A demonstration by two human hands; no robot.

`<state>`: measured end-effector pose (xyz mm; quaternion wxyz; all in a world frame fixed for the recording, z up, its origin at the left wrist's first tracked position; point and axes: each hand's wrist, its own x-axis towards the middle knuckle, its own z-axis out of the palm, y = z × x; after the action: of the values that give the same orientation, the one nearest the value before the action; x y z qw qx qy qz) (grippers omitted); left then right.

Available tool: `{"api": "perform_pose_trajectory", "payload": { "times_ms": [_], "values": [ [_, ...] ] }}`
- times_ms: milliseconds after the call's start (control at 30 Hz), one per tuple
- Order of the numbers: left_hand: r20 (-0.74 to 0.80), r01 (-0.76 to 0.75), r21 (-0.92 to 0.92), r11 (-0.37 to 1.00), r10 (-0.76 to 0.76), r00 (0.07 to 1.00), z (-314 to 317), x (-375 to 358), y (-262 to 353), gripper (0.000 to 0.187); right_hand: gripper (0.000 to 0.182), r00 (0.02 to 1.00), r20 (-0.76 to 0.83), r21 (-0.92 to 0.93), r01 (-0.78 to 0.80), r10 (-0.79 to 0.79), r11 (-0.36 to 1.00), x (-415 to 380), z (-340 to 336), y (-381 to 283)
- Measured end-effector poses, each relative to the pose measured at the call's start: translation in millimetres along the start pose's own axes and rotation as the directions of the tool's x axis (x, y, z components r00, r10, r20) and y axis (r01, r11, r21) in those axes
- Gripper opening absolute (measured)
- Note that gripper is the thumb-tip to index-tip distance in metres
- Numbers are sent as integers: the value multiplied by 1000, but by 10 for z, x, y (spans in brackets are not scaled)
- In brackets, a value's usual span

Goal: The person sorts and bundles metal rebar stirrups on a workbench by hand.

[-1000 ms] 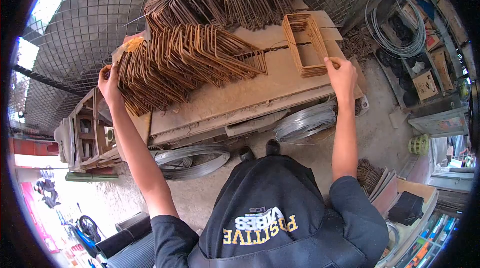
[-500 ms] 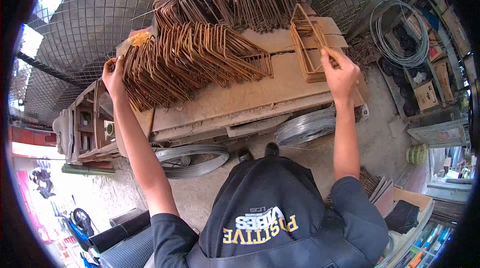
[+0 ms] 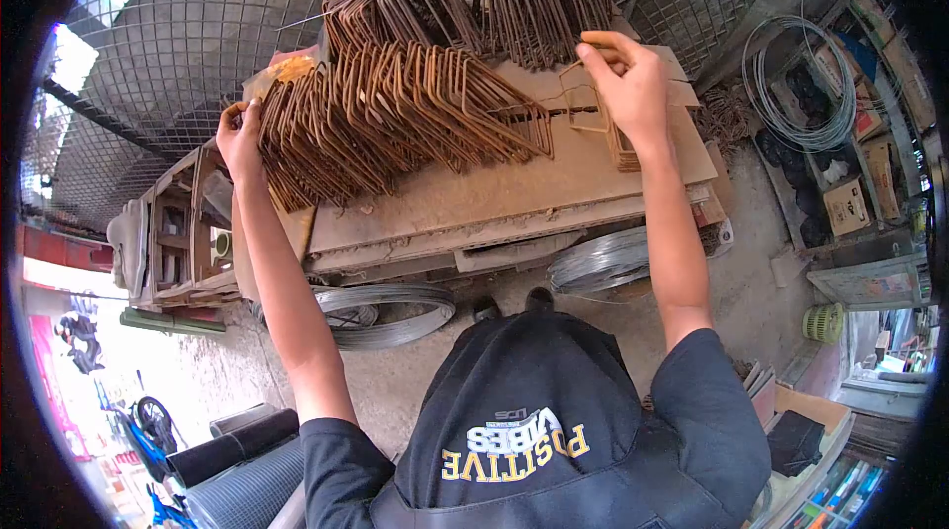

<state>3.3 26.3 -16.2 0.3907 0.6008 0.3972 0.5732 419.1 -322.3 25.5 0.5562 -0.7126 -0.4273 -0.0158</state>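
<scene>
A long leaning row of rusty rebar stirrups (image 3: 395,114) lies across the wooden bench. At its left end my left hand (image 3: 240,141) has thumb and fingers closed on the end of a stirrup; the exact contact is partly hidden. My right hand (image 3: 633,89) is raised over the bench's right side, thumb and forefinger pinching a single rectangular stirrup (image 3: 571,94) that hangs down to the left of the hand. Under my right wrist a small neat stack of stirrups (image 3: 623,153) is partly covered by the forearm.
Two round bundles of stirrups (image 3: 395,0) stand at the back against wire mesh (image 3: 237,5). Coils of wire (image 3: 395,316) rest on the floor below the bench's front edge (image 3: 435,242). Another wire coil (image 3: 803,74) hangs at the right by shelves with boxes (image 3: 845,205).
My right hand has moved up and left, off the small stack, bringing a stirrup towards the long row. My left hand stays at the row's left end. The view has shifted slightly.
</scene>
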Motion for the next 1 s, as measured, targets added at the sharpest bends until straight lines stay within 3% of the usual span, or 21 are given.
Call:
{"api": "perform_pose_trajectory", "payload": {
  "times_ms": [100, 200, 333, 433, 500, 567, 700, 767, 833, 1000],
  "values": [
    [-9, -7, 7, 1000, 7, 1000, 47, -63, 86, 17, 34, 998, 69, 45, -16, 13, 999, 117, 178, -84],
    [8, 13, 5, 1000, -13, 1000, 35, -72, 92, 19, 49, 968, 249, 58, -45, 29, 997, 246, 435, -46],
    [-1, -10, -33, 999, 10, 1000, 72, -104, 114, 19, 50, 911, 384, 33, -177, 151, 984, 173, 537, -147],
    [-8, -24, 32, 999, 24, 1000, 65, -116, 142, 25, 48, 876, 464, -55, -117, 130, 992, 140, 515, -126],
    [0, -9, -1, 1000, 9, 1000, 69, -133, 151, 26, 52, 835, 536, -12, -140, 125, 990, 111, 523, -65],
    [-2, -11, 4, 1000, 11, 1000, 78, -136, 176, 25, 57, 789, 606, -119, 207, -94, 971, 37, 517, -70],
    [-19, 13, 8, 1000, -13, 1000, 114, -156, 222, 25, 72, 682, 730, -232, 304, -42, 924, -35, 634, -162],
    [-19, 5, -9, 1000, -5, 1000, 105, -154, 200, 24, 74, 672, 741, -231, 263, -6, 937, -41, 726, -139],
    [-18, 1, -24, 1000, -1, 1000, 100, -152, 186, 24, 75, 772, 627, -115, 230, -109, 966, -76, 810, -105],
    [-20, 19, -23, 1000, -19, 1000, 87, -137, 156, 24, 70, 790, 596, -61, 223, -144, 973, -118, 863, -133]
  ]
}}
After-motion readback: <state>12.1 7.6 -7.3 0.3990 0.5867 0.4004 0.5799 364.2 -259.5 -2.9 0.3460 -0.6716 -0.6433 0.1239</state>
